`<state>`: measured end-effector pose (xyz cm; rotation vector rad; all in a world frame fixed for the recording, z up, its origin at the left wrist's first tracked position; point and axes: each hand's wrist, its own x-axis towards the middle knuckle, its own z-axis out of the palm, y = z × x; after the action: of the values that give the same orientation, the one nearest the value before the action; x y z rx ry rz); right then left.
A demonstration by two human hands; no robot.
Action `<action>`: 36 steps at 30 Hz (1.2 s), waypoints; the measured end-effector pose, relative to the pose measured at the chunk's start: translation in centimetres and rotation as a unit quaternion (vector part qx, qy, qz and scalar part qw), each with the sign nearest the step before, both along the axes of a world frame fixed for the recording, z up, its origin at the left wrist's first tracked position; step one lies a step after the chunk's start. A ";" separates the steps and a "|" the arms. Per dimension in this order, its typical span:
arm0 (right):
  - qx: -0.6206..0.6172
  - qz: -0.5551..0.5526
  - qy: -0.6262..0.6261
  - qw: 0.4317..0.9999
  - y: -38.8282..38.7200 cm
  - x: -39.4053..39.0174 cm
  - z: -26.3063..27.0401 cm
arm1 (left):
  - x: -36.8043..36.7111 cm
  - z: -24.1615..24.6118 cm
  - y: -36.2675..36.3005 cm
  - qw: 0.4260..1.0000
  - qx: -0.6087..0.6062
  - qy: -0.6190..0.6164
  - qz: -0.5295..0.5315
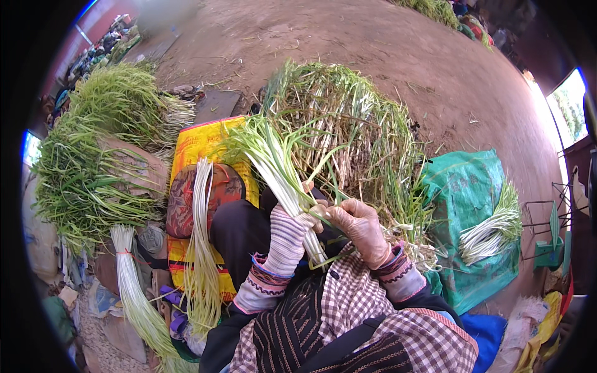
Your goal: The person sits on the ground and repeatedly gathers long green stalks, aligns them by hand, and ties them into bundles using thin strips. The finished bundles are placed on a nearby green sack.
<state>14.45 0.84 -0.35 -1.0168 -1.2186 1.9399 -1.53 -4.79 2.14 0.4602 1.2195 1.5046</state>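
Observation:
A bunch of long greens (276, 179) with white stalks and pale green leaves leans up and to the left over my lap. My left hand (298, 219), under a striped cloth covering, is closed around its stalks, whose cut ends stick out below. My right hand (358, 228), in a thin translucent glove, pinches a green leaf strand at the bunch's right side, close to my left fingers. Whether the strand goes all the way around the stalks is hidden. Just beyond lies a large heap of greens (345, 135) with browned, dry stalks.
Loose pale stalks (200, 210) lie over a patterned cushion (228, 186) on a yellow printed sack (205, 135). To the left are a red-tied bunch (123, 247) and leafy piles (93, 177). At right, a smaller bunch (489, 228) rests on a green woven sack (447, 186).

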 end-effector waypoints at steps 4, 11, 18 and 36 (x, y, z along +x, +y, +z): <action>0.096 -0.033 -0.129 0.986 0.4 2.4 -3.4 | -0.3 1.0 -0.2 1.000 -0.002 0.007 0.020; 0.317 0.042 -0.727 0.607 5.8 10.0 -3.9 | -1.3 2.1 -0.3 0.998 0.022 0.046 0.040; 0.394 0.013 -0.188 0.900 2.1 2.4 4.1 | 0.9 1.4 -0.4 0.998 0.031 0.051 -0.010; 0.100 -0.170 0.024 0.980 1.8 1.4 5.2 | 1.2 1.2 -0.7 0.999 0.000 0.039 -0.035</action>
<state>15.84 2.61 4.82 -0.9931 -1.1050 1.5379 -0.28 -5.49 3.34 0.5614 1.2517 1.4392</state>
